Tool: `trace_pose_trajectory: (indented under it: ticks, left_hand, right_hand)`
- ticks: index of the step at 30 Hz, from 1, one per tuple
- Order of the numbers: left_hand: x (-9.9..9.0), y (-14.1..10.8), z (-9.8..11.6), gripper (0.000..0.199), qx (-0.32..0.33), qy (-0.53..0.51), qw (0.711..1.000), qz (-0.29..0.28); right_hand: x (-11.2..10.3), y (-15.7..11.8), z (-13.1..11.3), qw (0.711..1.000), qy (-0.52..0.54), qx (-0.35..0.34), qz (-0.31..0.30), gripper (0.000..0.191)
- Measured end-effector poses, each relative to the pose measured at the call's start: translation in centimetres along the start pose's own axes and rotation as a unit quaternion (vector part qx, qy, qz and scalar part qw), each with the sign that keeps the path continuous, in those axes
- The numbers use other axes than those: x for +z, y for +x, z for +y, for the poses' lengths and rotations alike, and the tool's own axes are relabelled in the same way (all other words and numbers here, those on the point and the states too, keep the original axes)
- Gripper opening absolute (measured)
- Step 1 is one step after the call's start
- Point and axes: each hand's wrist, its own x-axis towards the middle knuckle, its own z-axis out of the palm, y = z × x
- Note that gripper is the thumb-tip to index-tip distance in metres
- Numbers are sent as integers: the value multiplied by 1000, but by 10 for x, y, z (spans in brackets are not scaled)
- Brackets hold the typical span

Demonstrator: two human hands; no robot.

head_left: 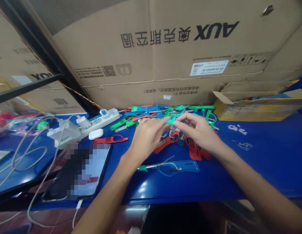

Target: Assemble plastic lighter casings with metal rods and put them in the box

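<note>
My left hand (148, 135) and my right hand (198, 130) meet over a heap of plastic parts on the blue table (248, 165). Between their fingertips is a small green piece (171, 120), pinched from both sides. Red plastic parts (194, 150) lie beneath and beside my right hand. Nearer the front edge rests a blue plastic part (188, 166) with white string, next to a metal rod with a green end (142, 168). Green, blue and orange parts spread behind my hands.
A phone or tablet (97, 169) lies at left, near a power strip (102, 122) with plugs and cables. A white case (96, 134) sits beside them. An open carton (253, 110) stands back right. Large cardboard (153, 61) rises behind the table.
</note>
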Motion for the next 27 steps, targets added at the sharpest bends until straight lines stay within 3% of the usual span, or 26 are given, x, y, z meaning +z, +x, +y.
trace_pose_trajectory:
  ticks: [2, 4, 6, 8, 11, 16, 23, 27]
  left_hand:
    - [-5, 1, -5, 30, 15, -11, 999, -41]
    - [-13, 1, -7, 33, 27, -36, 994, -103]
    - [-20, 1, -8, 32, 24, -63, 987, -144]
    - [-24, 1, -9, 30, 9, -74, 986, -151]
    - [-24, -1, -10, 32, -4, -67, 987, -149]
    - [-19, -5, -10, 27, 43, -84, 986, -140]
    - [-22, -7, -8, 17, -59, -167, 962, -209]
    - [-23, -12, -14, 16, -78, -181, 937, -288]
  right_hand:
    - [-11, -1, -2, 997, -53, -1, -55, 32]
    - [-24, -5, -5, 979, -118, 8, -168, 32]
    - [-31, -11, -8, 938, -171, 29, -300, 32]
    - [-31, -17, -10, 899, -217, 41, -377, 30]
    - [-22, -25, -8, 870, -305, 30, -385, 35]
    - [-14, -26, -4, 850, -365, 34, -379, 33]
    - [-15, -21, 0, 854, -378, 50, -355, 25]
    - [-18, -17, 1, 859, -342, 68, -375, 30]
